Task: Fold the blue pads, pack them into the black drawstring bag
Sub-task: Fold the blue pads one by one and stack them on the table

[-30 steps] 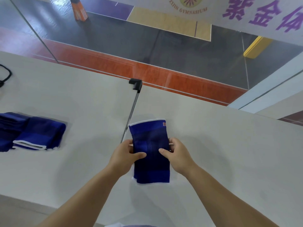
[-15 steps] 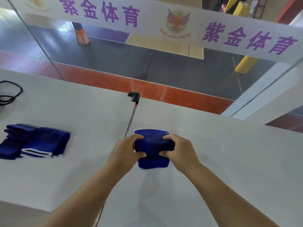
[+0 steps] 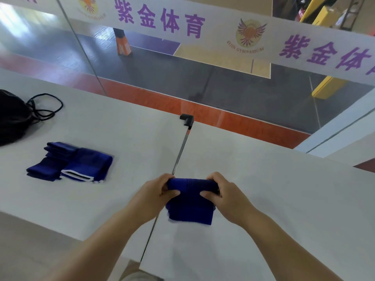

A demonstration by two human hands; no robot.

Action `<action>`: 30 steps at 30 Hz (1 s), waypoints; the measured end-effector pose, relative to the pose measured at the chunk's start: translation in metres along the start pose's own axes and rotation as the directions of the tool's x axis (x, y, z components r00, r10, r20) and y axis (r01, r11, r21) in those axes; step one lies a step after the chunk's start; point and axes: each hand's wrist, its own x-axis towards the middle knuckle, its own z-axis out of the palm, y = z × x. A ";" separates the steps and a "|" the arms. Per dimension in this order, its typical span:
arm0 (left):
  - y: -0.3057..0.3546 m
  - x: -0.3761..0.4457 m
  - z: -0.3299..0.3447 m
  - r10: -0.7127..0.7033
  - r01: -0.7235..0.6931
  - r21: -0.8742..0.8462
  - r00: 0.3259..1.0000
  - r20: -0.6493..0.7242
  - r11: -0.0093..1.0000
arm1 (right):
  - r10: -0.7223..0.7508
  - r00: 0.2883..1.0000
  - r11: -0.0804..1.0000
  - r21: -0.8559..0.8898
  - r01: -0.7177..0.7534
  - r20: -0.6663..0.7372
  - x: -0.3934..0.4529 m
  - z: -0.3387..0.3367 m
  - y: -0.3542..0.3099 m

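A blue pad (image 3: 190, 201) lies folded in half on the white table (image 3: 284, 199), just right of the seam between two tabletops. My left hand (image 3: 154, 195) grips its left side and my right hand (image 3: 225, 197) grips its right side, thumbs on top of the fold. Several other folded blue pads (image 3: 71, 161) lie in a small pile at the left. The black drawstring bag (image 3: 12, 118) sits at the far left edge, partly cut off, its cord (image 3: 46, 106) looped on the table.
A metal seam (image 3: 180, 155) with a black corner cap (image 3: 186, 119) divides the two tabletops. Beyond the table's far edge is a glass wall with a white banner (image 3: 203, 23) and a gym floor below.
The flat pad has been folded over in half between both hands. The view has tilted up and left, bringing the black bag into sight.
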 end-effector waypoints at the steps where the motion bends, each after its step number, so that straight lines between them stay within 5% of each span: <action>1: -0.006 -0.003 -0.003 -0.007 0.006 0.009 1.000 0.011 1.000 | -0.007 1.000 1.000 -0.017 0.007 0.019 0.001 0.005 -0.004; 11: -0.082 -0.009 -0.065 -0.051 0.036 0.235 0.997 0.060 0.971 | 0.075 0.997 0.959 -0.276 -0.072 0.000 0.032 0.061 -0.060; 17: -0.135 -0.007 -0.144 0.016 -0.053 0.296 0.992 0.127 0.954 | 0.158 0.980 0.944 -0.273 -0.187 -0.123 0.052 0.095 -0.111; 23: -0.186 0.005 -0.206 0.151 -0.155 0.355 0.988 0.040 0.922 | 0.175 0.951 0.979 -0.053 -0.195 -0.254 0.067 0.130 -0.162; 27: -0.211 0.024 -0.222 0.347 -0.275 0.687 0.937 0.037 0.672 | 0.209 0.931 0.977 0.027 -0.210 -0.301 0.069 0.150 -0.179; 30: -0.215 0.030 -0.212 0.243 -0.334 0.783 0.940 0.238 0.524 | 0.261 0.906 0.965 0.059 -0.256 -0.332 0.063 0.158 -0.180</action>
